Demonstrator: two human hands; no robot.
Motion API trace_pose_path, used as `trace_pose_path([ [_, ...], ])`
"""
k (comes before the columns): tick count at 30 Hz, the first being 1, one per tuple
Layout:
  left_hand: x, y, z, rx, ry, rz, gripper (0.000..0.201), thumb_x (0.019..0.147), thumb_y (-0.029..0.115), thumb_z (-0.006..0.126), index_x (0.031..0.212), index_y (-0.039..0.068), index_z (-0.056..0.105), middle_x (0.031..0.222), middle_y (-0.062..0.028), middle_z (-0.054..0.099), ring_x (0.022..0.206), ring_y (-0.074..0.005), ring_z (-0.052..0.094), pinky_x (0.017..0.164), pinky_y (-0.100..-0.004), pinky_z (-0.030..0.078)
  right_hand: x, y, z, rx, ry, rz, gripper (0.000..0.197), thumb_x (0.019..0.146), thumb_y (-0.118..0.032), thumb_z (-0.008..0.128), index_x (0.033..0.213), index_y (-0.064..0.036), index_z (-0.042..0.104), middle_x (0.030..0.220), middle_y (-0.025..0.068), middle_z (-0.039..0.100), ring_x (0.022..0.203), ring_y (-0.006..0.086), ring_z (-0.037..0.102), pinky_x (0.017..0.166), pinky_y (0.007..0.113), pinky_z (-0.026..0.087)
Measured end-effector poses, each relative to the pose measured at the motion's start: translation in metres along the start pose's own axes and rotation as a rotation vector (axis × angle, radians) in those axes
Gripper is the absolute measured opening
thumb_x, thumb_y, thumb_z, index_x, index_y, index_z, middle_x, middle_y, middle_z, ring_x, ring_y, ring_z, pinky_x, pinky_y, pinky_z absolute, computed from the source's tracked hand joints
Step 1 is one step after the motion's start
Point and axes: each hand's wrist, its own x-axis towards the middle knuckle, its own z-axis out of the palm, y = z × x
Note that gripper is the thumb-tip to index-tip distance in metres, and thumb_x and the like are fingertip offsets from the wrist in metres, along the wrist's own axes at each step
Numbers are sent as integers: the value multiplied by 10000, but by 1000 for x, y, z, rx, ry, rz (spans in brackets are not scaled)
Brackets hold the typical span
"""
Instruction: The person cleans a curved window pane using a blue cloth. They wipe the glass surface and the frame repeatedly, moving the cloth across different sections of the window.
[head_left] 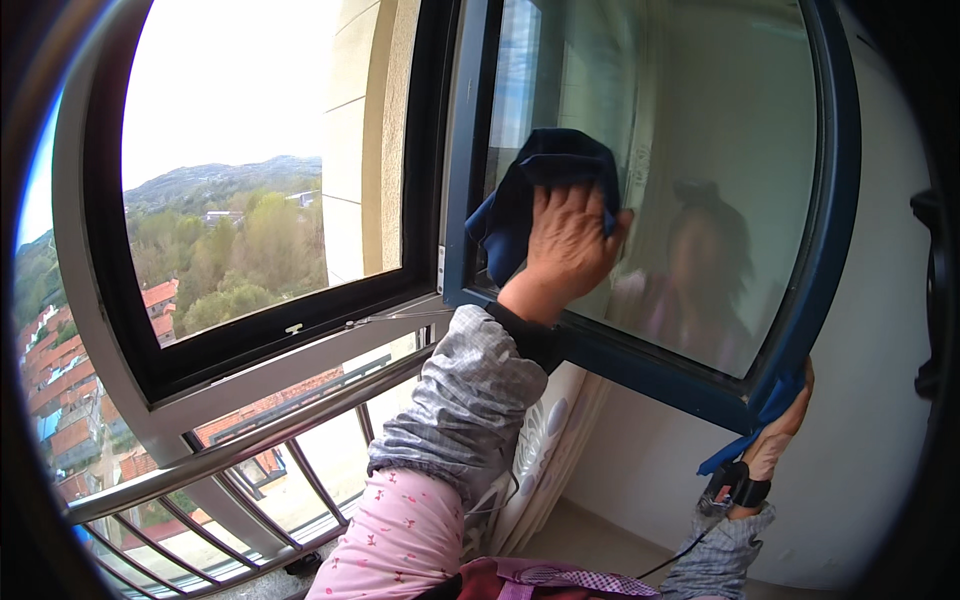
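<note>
Hills (235, 180) sit at left, and mid-picture the flat left hand (570, 240) presses a blue cloth (560, 150), likely soft, best held by its middle; I can't tell how the right hand (782, 432) grips.

Dark navy is being shown by the upper cloth (570, 150), and a brighter blue by the lower cloth (782, 396). The opened window's frame (837, 200) is being coloured dark slate blue, whereas black and pale grey are being shared by the fixed frame (108, 250). Mottled silvery grey is being worn on the sleeve covers (450, 390); a pale pink sleeve (410, 510) is being dotted with small red-pink motifs. A silver sheen is being given by the railing (290, 430). Outside, orange-red is being displayed by the roofs (160, 294), yellowish green by the trees (270, 240).
</note>
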Motion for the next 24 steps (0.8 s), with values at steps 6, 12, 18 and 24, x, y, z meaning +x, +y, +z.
trace_pose_path([
  [6, -16, 77, 23, -384, -258, 375, 555, 923, 346, 622, 1418, 104, 548, 1490, -191, 485, 1394, -388, 414, 1211, -534, 194, 3, 4, -4, -168, -35, -80, 1084, 846, -909, 216, 1515, -79, 410, 1489, 174, 458, 1361, 331, 471, 1150, 443, 365],
  [12, 51, -61, -4, -360, -17, -65, 670, 1036, 356, 495, 1551, -22, 294, 1630, -252, 234, 1512, -397, 230, 1232, -418, 180, -3, -2, -1, 46, -55, -62, 1235, 703, -981, 256, 1521, -65, 384, 1494, 175, 440, 1347, 339, 477, 1108, 445, 411],
  [18, -2, 25, 3, -40, -211, 76, 703, 983, 483, 515, 1480, -7, 428, 1538, -224, 403, 1473, -394, 286, 1229, -558, 119, 0, 3, -4, 6, -54, -85, 1374, 619, -1065, 224, 1529, -47, 368, 1495, 202, 437, 1354, 351, 472, 1098, 460, 417],
  [24, -32, 76, 31, -316, -35, 361, 607, 971, 327, 595, 1526, 138, 439, 1524, -151, 452, 1454, -340, 360, 1210, -513, 214, 2, 8, -6, -15, -118, -313, 772, 985, -684, 276, 1473, -116, 464, 1456, 145, 488, 1342, 321, 481, 1119, 430, 412],
])
